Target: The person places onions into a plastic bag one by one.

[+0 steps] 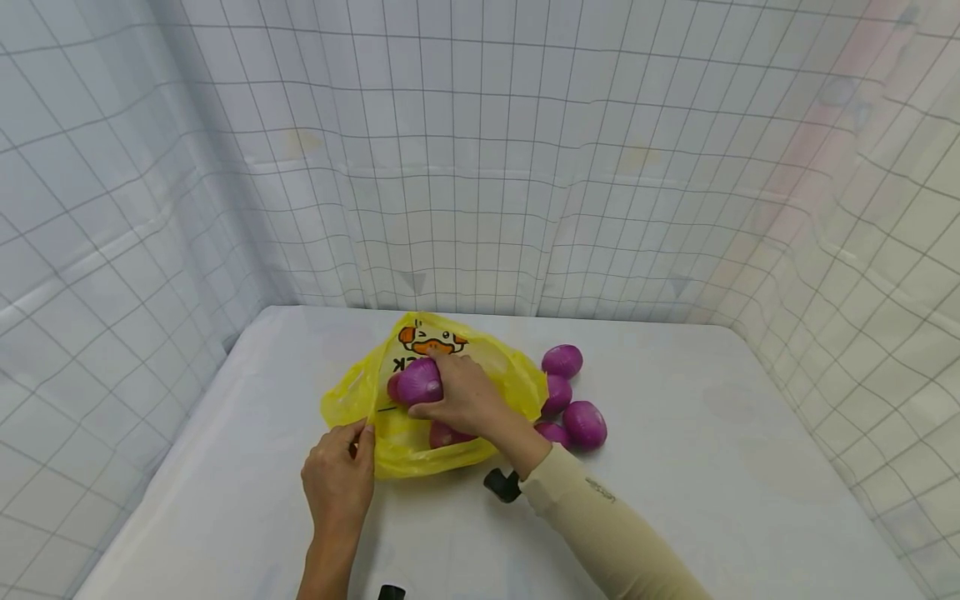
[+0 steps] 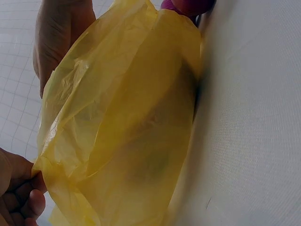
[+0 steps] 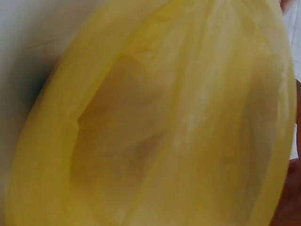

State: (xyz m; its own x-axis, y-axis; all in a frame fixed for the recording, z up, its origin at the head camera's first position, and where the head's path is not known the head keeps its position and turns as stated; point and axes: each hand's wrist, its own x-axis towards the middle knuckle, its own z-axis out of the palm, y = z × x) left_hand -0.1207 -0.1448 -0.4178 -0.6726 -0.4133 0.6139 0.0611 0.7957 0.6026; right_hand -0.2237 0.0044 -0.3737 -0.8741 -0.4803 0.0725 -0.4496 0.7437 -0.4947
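Observation:
A yellow plastic bag (image 1: pixel 491 354) with a printed duck lies on the table, its mouth spread toward me. My left hand (image 1: pixel 337 475) pinches its left rim between thumb and fingers, also seen in the left wrist view, where the bag (image 2: pixel 141 113) fills the middle. Inside the mouth, my right hand (image 1: pixel 468 396) grips a red onion (image 1: pixel 418 382), thumb below and fingers on top. A reddish round piece (image 1: pixel 446 434) lies deeper in the bag, and another shows behind the held onion. Yellow film covers most of the right wrist view, hiding the right hand's fingers there.
Several red onions (image 1: pixel 585 425) sit on the white table (image 1: pixel 675 450) just right of the bag, some partly behind its edge. A black wrist-camera piece (image 1: pixel 501 485) shows under the right wrist. Gridded white curtains (image 1: pixel 487 167) enclose the back and sides.

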